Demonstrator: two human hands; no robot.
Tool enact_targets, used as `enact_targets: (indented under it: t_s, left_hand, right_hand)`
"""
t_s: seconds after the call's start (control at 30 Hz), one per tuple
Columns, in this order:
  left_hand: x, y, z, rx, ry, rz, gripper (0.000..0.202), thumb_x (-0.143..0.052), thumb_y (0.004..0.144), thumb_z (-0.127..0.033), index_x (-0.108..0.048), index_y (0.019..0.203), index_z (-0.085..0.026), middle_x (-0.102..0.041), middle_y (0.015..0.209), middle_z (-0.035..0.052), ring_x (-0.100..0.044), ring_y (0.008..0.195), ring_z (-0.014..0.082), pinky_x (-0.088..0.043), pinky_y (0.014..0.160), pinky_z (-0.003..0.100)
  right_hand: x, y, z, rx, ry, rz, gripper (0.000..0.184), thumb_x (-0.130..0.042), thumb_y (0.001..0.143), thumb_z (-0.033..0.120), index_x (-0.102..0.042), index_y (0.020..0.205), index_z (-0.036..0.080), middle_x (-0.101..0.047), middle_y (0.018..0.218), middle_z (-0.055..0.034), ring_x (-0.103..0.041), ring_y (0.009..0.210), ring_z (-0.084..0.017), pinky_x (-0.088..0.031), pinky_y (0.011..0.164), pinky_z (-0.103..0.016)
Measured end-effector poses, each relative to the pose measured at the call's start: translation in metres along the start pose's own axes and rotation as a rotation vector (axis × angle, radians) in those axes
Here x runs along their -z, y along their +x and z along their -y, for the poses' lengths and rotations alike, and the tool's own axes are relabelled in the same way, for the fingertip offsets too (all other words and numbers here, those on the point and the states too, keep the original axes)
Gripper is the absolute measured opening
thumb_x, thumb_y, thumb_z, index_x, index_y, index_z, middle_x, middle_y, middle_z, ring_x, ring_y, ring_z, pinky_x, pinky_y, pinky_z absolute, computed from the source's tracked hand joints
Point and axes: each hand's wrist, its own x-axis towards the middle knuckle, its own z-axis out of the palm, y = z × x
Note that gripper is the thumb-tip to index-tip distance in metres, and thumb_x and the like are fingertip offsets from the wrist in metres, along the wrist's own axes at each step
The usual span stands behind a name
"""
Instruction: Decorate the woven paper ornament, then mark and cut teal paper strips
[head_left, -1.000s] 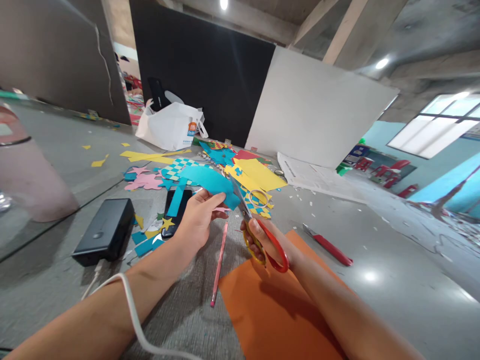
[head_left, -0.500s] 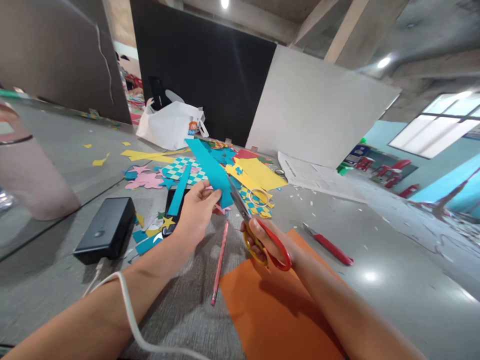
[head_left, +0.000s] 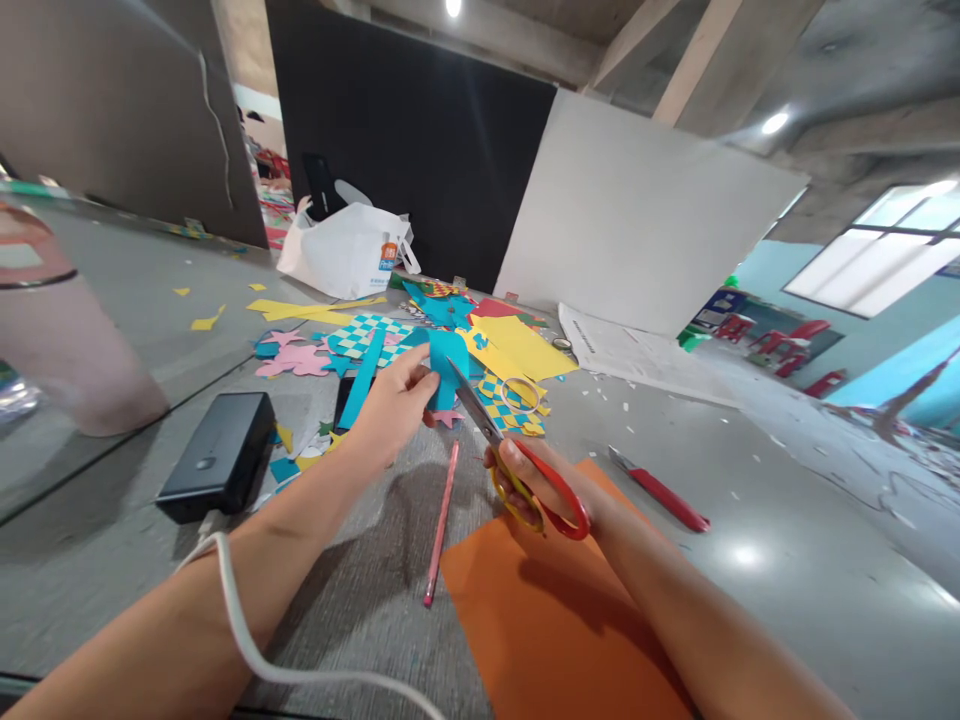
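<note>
Pinched between the fingers of my left hand (head_left: 401,400) is a piece of blue paper (head_left: 448,372), its upper part bent over in a curve. My right hand (head_left: 536,470) grips a pair of scissors (head_left: 487,428) by the red and yellow handles. The blades point up and left, and their tips overlap the blue paper in view; whether they cut into it I cannot tell. Below the hands lie a pink pencil (head_left: 442,520) and a sheet of orange paper (head_left: 555,610), which is partly under my right forearm.
A red-handled cutter knife (head_left: 667,498) lies to the right. Paper scraps, yellow sheets (head_left: 521,345) and a roll of tape (head_left: 519,395) spread beyond the hands. At left stand a black box (head_left: 217,455) with a white cable (head_left: 244,625) and a pink bottle (head_left: 75,340). Behind are a white bag (head_left: 337,250) and newspaper (head_left: 637,350).
The blue paper stood up as a long flat strip and now curls over at the top, turned in my left hand. The scissors stay close to it, their blades nearer together.
</note>
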Motion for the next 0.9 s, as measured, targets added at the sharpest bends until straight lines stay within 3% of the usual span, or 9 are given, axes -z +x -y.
enact_targets:
  t_s: [0.23,0.47,0.9]
  left_hand:
    - [0.001,0.000,-0.008,-0.007,0.040,0.071,0.036,-0.072,0.076,-0.034,-0.076,0.109,-0.020,-0.062,0.063,-0.0002,-0.055,0.051,0.0150,-0.046,0.044,0.025]
    - [0.001,0.001,-0.008,0.035,0.023,0.016,0.037,-0.072,0.075,-0.033,-0.075,0.109,-0.018,-0.061,0.064,-0.0015,-0.057,0.050,0.0150,-0.046,0.044,0.026]
    - [0.004,0.003,-0.005,0.011,0.047,0.042,0.033,-0.071,0.076,-0.033,-0.073,0.106,-0.019,-0.060,0.064,-0.0013,-0.056,0.049,0.0155,-0.047,0.043,0.027]
  right_hand:
    - [-0.001,-0.004,0.008,-0.015,-0.038,0.024,0.067,-0.045,0.090,0.086,-0.052,0.094,0.020,-0.050,0.063,0.0068,-0.045,0.039,-0.007,-0.038,0.035,-0.020]
    - [-0.005,-0.003,0.010,-0.039,0.032,0.003,0.070,-0.045,0.085,0.090,-0.051,0.096,0.021,-0.049,0.059,0.0077,-0.044,0.041,-0.008,-0.039,0.036,-0.021]
    - [-0.005,-0.003,0.006,-0.070,0.138,0.005,0.069,-0.050,0.086,0.088,-0.053,0.095,0.020,-0.048,0.067,0.0061,-0.041,0.044,-0.006,-0.036,0.034,-0.018]
